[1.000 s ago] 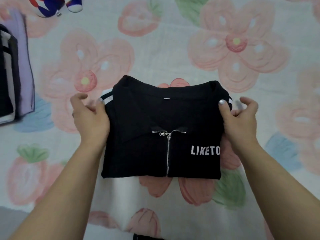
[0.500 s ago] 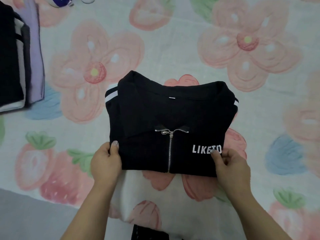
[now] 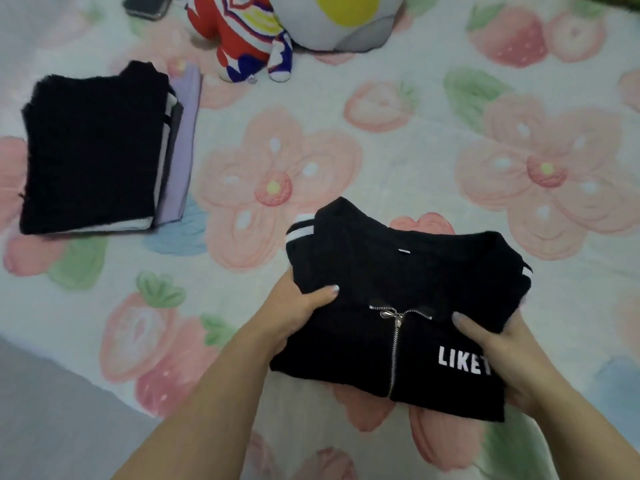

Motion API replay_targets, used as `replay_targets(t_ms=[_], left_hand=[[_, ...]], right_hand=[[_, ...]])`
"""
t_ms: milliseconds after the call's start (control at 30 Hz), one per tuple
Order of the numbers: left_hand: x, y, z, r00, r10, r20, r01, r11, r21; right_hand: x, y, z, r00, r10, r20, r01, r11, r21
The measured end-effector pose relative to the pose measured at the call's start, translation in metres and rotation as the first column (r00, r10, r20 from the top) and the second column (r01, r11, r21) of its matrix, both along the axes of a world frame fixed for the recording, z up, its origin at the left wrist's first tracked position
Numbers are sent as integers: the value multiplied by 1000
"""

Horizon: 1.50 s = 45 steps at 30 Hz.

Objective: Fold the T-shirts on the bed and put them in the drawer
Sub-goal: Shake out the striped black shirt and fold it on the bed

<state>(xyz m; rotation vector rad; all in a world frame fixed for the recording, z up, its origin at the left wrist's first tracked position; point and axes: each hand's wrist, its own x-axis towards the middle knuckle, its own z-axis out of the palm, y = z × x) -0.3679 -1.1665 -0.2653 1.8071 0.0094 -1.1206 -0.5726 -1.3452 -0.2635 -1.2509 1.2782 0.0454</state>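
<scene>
A folded black T-shirt (image 3: pixel 408 282) with a silver zip and white lettering sits at the lower right of the bed, its near edge lifted off the sheet. My left hand (image 3: pixel 298 306) grips its left side, thumb on top and fingers underneath. My right hand (image 3: pixel 498 355) grips its right side the same way, partly covering the lettering. At the left lies a stack of folded shirts (image 3: pixel 93 150), black on top with white and lilac layers showing at its right edge.
A floral bedsheet (image 3: pixel 346 161) covers the bed. A red, white and blue plush toy (image 3: pixel 242 39) and a grey plush with a yellow patch (image 3: pixel 343 19) lie at the far edge, beside a dark phone (image 3: pixel 147 6). Grey floor (image 3: pixel 45 420) shows at the lower left.
My hands moved from the shirt's upper corners down to its near edge, then took hold of both sides and lifted it. The view swung, bringing the folded stack into sight.
</scene>
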Motion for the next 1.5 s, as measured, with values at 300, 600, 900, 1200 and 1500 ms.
replay_targets(t_ms=[300,600,900,1200,1500], left_hand=[[96,130,104,862,353,365,-282,930,-234],[304,196,127,669,261,695,-481,866,138],[259,148,3,740,-361,568,-140,743,654],[153,126,29,585,-221,780,-234,875,424],[-68,-11,33,627,-520,581,409,854,322]], right_hand=[[148,88,75,876,291,384,-193,942,-274],[392,135,94,817,316,482,-273,949,-159],[406,180,14,377,860,-343,-754,70,-653],[255,116,24,829,557,50,-340,573,-746],[-126,-7,11,820,-220,-529,-78,872,-484]])
